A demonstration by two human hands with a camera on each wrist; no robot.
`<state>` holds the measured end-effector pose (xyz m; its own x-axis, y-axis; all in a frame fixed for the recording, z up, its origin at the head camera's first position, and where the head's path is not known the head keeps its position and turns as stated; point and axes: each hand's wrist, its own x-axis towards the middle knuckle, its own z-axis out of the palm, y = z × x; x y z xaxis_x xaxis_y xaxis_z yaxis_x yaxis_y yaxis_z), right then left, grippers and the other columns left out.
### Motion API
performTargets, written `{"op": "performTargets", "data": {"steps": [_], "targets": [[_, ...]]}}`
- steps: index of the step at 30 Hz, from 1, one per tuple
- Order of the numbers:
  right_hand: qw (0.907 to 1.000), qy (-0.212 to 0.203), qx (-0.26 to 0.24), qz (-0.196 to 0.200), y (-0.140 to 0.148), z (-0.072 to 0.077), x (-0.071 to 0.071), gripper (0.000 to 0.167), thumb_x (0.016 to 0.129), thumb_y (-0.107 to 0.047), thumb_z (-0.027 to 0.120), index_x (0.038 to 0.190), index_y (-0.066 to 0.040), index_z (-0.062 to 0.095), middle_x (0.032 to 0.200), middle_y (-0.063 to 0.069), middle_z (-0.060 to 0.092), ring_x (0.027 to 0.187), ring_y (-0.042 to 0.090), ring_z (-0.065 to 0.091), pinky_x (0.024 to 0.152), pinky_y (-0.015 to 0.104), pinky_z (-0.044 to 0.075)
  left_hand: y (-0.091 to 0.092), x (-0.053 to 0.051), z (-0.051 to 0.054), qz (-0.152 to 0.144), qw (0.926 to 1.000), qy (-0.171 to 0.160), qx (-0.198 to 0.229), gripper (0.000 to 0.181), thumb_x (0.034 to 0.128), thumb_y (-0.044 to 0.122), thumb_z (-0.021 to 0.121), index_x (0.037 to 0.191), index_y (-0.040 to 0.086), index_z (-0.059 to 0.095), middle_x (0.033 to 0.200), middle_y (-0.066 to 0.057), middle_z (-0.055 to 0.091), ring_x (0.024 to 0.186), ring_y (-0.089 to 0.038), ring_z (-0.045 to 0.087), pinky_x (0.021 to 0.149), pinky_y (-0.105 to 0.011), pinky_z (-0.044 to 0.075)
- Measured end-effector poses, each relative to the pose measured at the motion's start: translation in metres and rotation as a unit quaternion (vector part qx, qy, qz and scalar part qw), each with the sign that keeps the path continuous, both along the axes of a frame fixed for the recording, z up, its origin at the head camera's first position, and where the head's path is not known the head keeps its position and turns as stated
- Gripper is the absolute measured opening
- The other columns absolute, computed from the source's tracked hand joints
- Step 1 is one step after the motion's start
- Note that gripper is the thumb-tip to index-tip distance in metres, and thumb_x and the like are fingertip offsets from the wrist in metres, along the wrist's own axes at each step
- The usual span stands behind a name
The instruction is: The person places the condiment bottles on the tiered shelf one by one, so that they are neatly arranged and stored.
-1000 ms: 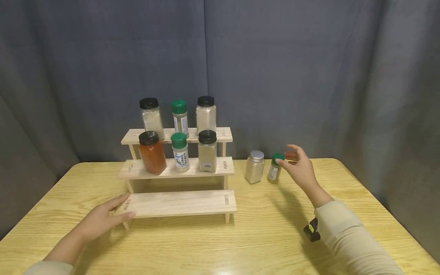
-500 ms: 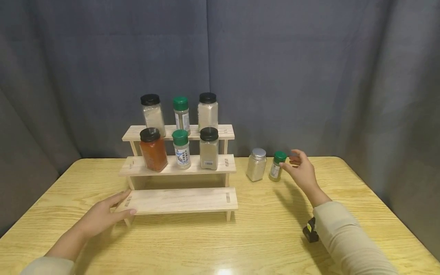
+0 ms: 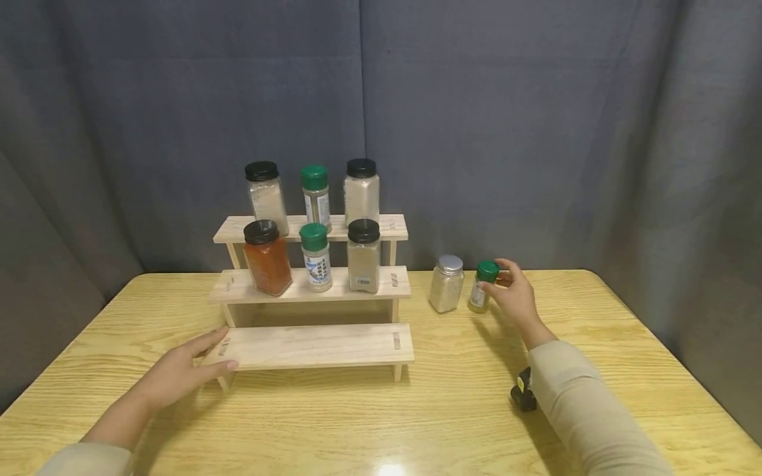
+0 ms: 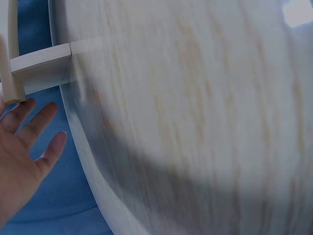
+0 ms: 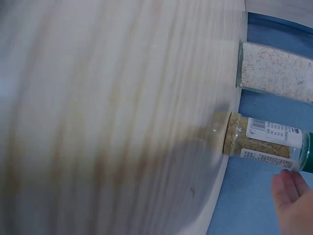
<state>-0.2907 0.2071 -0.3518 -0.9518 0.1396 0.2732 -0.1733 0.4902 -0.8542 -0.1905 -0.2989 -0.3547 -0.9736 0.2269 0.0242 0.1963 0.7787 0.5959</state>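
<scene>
A three-tier wooden spice rack (image 3: 321, 345) stands on the table. My left hand (image 3: 169, 378) rests on the left end of its lowest step, thumb at the front edge and index finger at the back corner. In the left wrist view the other fingers (image 4: 41, 120) are loosely spread beside the rack's end. My right hand (image 3: 514, 301) is around the right side of a small green-capped spice jar (image 3: 479, 294), thumb in front and fingers behind the cap. The right wrist view shows its fingertips (image 5: 288, 188) close beside the jar; contact is unclear. The jar stands upright on the table.
A silver-lidded glass jar (image 3: 446, 289) stands just left of the green-capped one. The middle step holds a red-orange spice jar (image 3: 269, 268), a green-capped shaker (image 3: 317, 264) and a black-lidded jar (image 3: 363, 264). Three more jars stand on the top step. A grey curtain (image 3: 476, 132) hangs behind.
My right hand has moved in closer to the green-capped jar, its fingers now nearer the cap. The left hand stays on the rack. The view has shifted slightly.
</scene>
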Motion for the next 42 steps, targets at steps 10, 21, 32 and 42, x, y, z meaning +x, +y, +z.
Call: {"op": "performTargets", "data": {"steps": [10,21,32,42], "targets": [[0.9999,0.0,-0.01,-0.004,-0.002,-0.006,-0.011,0.058,0.081,-0.005,0.06,0.131,-0.004,0.031,0.115,0.025,0.043,0.108,0.037,0.041,0.085,0.047,0.038,0.0,0.0,0.0,0.001,1.0,0.004,-0.001,0.072,0.0817,0.046,0.052,0.136,0.006,0.027,0.134,-0.023,0.029,0.113,-0.047,0.033,0.082,-0.059,0.031],[0.9997,-0.015,0.018,-0.005,-0.004,0.003,-0.009,0.056,0.081,-0.003,0.058,0.129,0.0,0.029,0.114,0.026,0.046,0.105,0.036,0.045,0.087,0.044,0.038,0.001,0.0,0.0,0.004,1.0,0.002,0.006,0.073,0.0808,0.048,0.052,0.136,0.008,0.027,0.135,-0.022,0.028,0.115,-0.046,0.031,0.083,-0.059,0.031],[0.9997,-0.006,0.022,0.013,0.001,0.015,0.007,0.056,0.083,-0.009,0.058,0.128,0.001,0.028,0.114,0.025,0.044,0.105,0.036,0.045,0.085,0.044,0.04,0.002,0.001,0.002,0.004,1.0,0.0,0.003,0.073,0.0811,0.048,0.052,0.136,0.006,0.027,0.134,-0.023,0.028,0.114,-0.046,0.031,0.083,-0.059,0.03],[0.9983,0.025,0.015,0.051,0.003,0.022,0.028,0.057,0.082,-0.019,0.061,0.127,-0.003,0.032,0.111,0.019,0.049,0.103,0.031,0.046,0.082,0.045,0.041,0.002,0.001,0.001,0.004,1.0,0.001,-0.005,0.072,0.082,0.047,0.051,0.136,0.008,0.026,0.134,-0.024,0.027,0.114,-0.047,0.031,0.082,-0.06,0.03]]}}
